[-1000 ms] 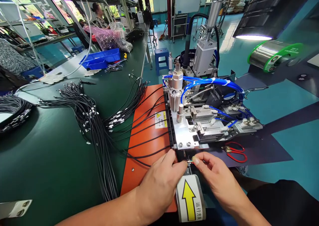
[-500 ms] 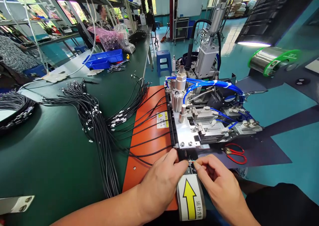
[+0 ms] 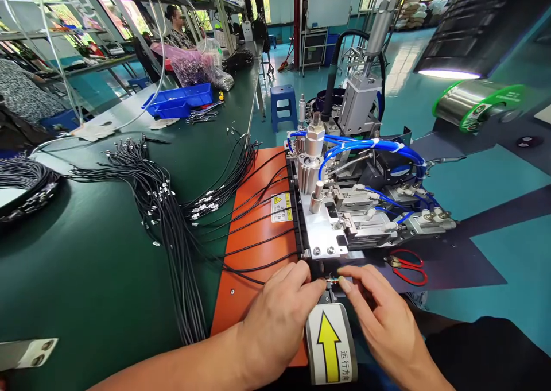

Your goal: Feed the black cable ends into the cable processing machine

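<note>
My left hand (image 3: 284,316) is closed at the front end of the machine, its thumb and forefinger pinching a black cable whose body is mostly hidden under the fingers. Thin coloured wires (image 3: 332,280) stick out of the cable's end, past the left thumb. Just right of those wires is my right hand (image 3: 381,316), thumb and forefinger slightly apart with no wire visibly gripped. Both hands are above a plate with a yellow arrow (image 3: 329,345). Several black cables (image 3: 262,243) lie across the orange panel (image 3: 241,299) into the machine's edge (image 3: 296,219).
The machine (image 3: 353,207), with blue air tubes, stands beyond my hands. Red-handled cutters (image 3: 408,267) lie to its right, below a solder spool (image 3: 473,105). Bundled black cables (image 3: 176,253) cover part of the green table (image 3: 107,299). Blue trays (image 3: 181,101) and a seated person (image 3: 178,29) are farther back.
My right thumb and forefinger have parted and drawn slightly right, leaving the coloured wire ends showing. My left hand keeps its hold on the cable.
</note>
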`<action>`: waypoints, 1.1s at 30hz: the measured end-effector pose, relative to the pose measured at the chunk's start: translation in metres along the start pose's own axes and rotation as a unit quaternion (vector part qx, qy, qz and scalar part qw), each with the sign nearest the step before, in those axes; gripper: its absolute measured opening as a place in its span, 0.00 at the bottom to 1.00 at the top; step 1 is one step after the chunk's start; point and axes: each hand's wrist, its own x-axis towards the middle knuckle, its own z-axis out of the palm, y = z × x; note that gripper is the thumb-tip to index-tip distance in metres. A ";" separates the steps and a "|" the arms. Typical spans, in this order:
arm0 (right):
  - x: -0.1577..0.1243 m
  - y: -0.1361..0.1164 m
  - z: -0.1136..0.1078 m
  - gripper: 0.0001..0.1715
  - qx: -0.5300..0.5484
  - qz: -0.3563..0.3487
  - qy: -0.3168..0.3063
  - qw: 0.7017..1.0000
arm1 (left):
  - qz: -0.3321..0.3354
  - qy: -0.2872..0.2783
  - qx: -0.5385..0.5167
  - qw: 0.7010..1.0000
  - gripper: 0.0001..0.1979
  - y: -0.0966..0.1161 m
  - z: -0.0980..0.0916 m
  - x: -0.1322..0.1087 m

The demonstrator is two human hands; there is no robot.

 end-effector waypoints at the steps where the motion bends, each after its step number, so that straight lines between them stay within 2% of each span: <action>1: 0.002 -0.002 -0.001 0.09 -0.008 -0.023 0.003 1.000 | 0.003 0.000 -0.002 1.000 0.11 -0.001 0.001 0.000; 5: 0.010 -0.009 -0.001 0.08 -0.004 -0.081 -0.008 0.997 | 0.010 -0.002 -0.005 1.000 0.10 -0.004 0.002 -0.001; 13: 0.009 -0.008 0.004 0.09 -0.024 -0.055 0.030 0.998 | 0.034 0.010 0.011 0.999 0.12 -0.003 0.000 0.001; 21: 0.009 -0.009 0.006 0.14 -0.034 0.013 0.033 0.999 | 0.042 0.013 0.029 0.999 0.12 -0.001 -0.002 0.003; 29: 0.015 -0.010 0.002 0.20 0.009 0.124 -0.024 0.992 | 0.044 0.001 0.066 0.997 0.12 -0.001 -0.004 0.003; 33: 0.014 -0.008 0.001 0.22 0.039 0.142 -0.035 0.989 | 0.032 -0.008 0.079 0.996 0.11 0.001 -0.005 0.003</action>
